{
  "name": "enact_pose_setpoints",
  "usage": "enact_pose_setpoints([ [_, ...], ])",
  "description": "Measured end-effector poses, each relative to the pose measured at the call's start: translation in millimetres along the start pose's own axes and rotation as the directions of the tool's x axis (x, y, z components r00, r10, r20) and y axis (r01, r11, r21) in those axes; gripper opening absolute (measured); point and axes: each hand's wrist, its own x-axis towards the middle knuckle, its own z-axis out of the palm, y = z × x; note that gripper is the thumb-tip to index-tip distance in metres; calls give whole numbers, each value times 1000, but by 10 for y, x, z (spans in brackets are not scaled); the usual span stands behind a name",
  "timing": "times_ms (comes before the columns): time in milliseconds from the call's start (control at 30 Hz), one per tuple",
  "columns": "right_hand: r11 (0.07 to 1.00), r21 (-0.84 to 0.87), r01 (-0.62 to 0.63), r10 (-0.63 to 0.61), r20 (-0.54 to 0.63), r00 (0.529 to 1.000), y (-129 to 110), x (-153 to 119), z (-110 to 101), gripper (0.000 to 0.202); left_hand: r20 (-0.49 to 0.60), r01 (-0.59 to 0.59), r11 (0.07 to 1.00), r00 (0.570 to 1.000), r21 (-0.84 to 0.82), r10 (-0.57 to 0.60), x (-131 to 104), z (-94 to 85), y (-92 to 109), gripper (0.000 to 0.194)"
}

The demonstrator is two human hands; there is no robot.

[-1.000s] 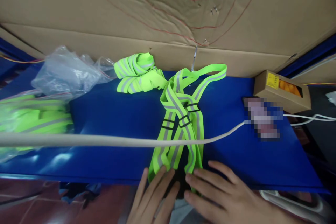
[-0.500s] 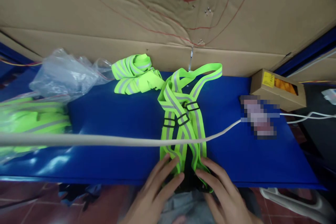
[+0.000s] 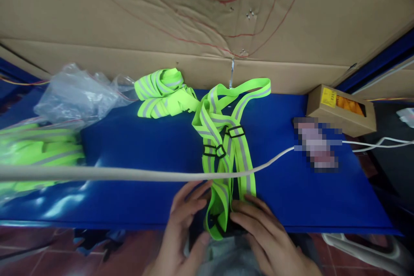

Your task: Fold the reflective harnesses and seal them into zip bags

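Observation:
A neon-yellow reflective strap vest (image 3: 243,159) with grey stripes and black slider buckles lies on the blue table, its lower straps hanging toward the front edge. Beside a looped strap end, my left hand (image 3: 186,224) is open, thumb and fingers well apart. From the right, my right hand (image 3: 268,230) has its fingers bent over the lower straps, closed on them; its thumb is hidden. Near the back, another bundle of reflective straps (image 3: 164,95) is folded up.
Clear plastic bags (image 3: 77,95) and a bagged neon-yellow bundle (image 3: 42,151) lie at left. A white cable (image 3: 129,174) crosses in front of the vest. At right are a blurred-out object (image 3: 315,144) and a cardboard box (image 3: 343,112). Cardboard (image 3: 129,13) lines the back.
My left hand has opened wider and shifted left off the straps. My right hand has moved left over them. The left lower strap now bulges into a loop, and the left buckles sit closer together.

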Motion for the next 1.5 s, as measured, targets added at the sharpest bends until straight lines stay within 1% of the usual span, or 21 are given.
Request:
enact_pose_setpoints([
  [33, 999, 38, 26, -27, 21, 999, 29, 8, -46, 54, 20, -9, 1000, 1000, -8, 9, 26, -56, -36, 43],
  [67, 997, 70, 46, -48, 37, 998, 56, 21, -101, 51, 47, -54, 998, 997, 20, 53, 61, -109, -70, 44],
  [100, 994, 92, 59, -63, 46, 997, 80, 36, -165, 47, 100, -143, 987, 986, 79, 135, 108, -153, -99, 46],
  [133, 992, 103, 68, -74, 57, 996, 101, 54, -234, 43, 187, -265, 953, 954, 149, 236, 172, -183, -118, 50],
  [167, 992, 105, 77, -84, 71, 994, 121, 73, -308, 39, 291, -386, 901, 901, 196, 322, 253, -196, -124, 56],
  [233, 989, 103, 101, -113, 112, 987, 154, 100, -453, 35, 500, -554, 810, 766, 192, 405, 460, -172, -101, 71],
  [300, 989, 88, 120, -133, 159, 978, 176, 98, -565, 33, 620, -621, 771, 662, 139, 421, 694, -101, -53, 78],
  [333, 991, 57, 118, -126, 165, 978, 181, 81, -597, 32, 646, -629, 769, 634, 113, 424, 808, -56, -31, 77],
  [400, 994, -70, 85, -79, 95, 992, 180, 18, -602, 30, 652, -627, 778, 608, 43, 453, 1005, 50, -3, 69],
  [500, 964, -260, 57, -82, -86, 993, 165, -103, -486, 32, 609, -614, 788, 611, -38, 505, 1213, 261, -6, 56],
  [567, 955, -286, 78, -121, -136, 983, 168, -159, -394, 37, 588, -616, 786, 615, -59, 526, 1314, 424, -20, 54],
  [667, 958, -273, 85, -126, -138, 982, 211, -182, -338, 38, 560, -617, 782, 619, -89, 551, 1444, 623, -27, 53],
  [800, 950, -302, 76, -117, -121, 986, 309, -160, -393, 24, 555, -606, 794, 648, -39, 522, 1557, 726, -18, 40],
  [867, 946, -311, 93, -130, -98, 987, 355, -144, -419, 20, 578, -623, 783, 641, 7, 505, 1562, 739, -29, 38],
  [1000, 942, -315, 118, -133, -27, 991, 420, -62, -432, 16, 578, -673, 740, 613, 25, 538, 1522, 756, -91, 53],
  [1133, 907, -399, 137, -130, 43, 991, 441, 49, -447, 13, 560, -716, 698, 588, 23, 584, 1541, 786, -115, 47],
  [1200, 883, -436, 175, -173, 44, 984, 449, 78, -455, 15, 550, -726, 683, 605, 81, 577, 1563, 813, -88, 47],
  [1300, 881, -421, 216, -221, 39, 975, 486, 100, -441, 18, 541, -690, 691, 674, 216, 504, 1570, 864, -17, 37],
  [1367, 903, -372, 215, -215, 42, 976, 528, 122, -408, 21, 533, -661, 702, 707, 264, 466, 1557, 896, 19, 26],
  [1433, 926, -318, 205, -197, 57, 979, 568, 145, -364, 22, 512, -650, 704, 725, 286, 462, 1547, 915, 25, 20],
  [1500, 938, -290, 188, -180, 52, 982, 593, 147, -319, 17, 488, -663, 687, 724, 297, 488, 1551, 921, 2, 19],
])
